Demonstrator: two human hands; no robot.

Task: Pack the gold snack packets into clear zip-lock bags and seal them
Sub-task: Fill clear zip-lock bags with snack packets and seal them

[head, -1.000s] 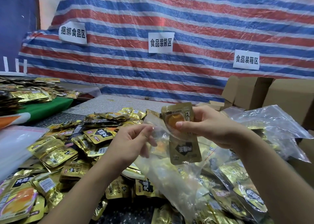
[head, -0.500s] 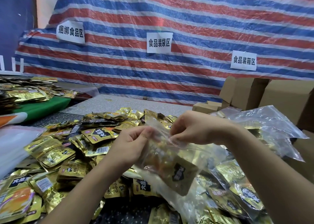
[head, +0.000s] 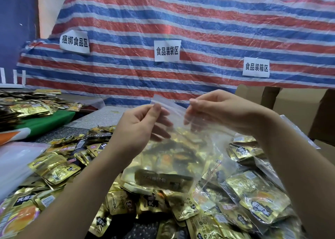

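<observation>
Hands are held up side by side over the table. The left hand (head: 138,128) is curled, and the top edge of a clear zip-lock bag (head: 174,148) is pinched between its thumb and fingers. The right hand (head: 223,111) is curled too, and the other end of the same top edge is pinched by its fingertips. The bag is lifted between the two hands and hangs down from them. Gold snack packets (head: 163,178) are seen inside it, bunched at the bottom. Whether the strip at the top is pressed closed cannot be told.

Under the bag, the table (head: 101,117) is covered by a big pile of loose gold packets (head: 59,171). To the right, filled clear bags (head: 253,195) are heaped next to the pile. Brown cardboard boxes (head: 297,104) are stacked behind them. On the far left, more gold packets are spread on a green cloth (head: 45,122). At the back, a red, white and blue striped sheet (head: 199,24) is hung up, and three white paper signs (head: 167,50) are stuck on it.
</observation>
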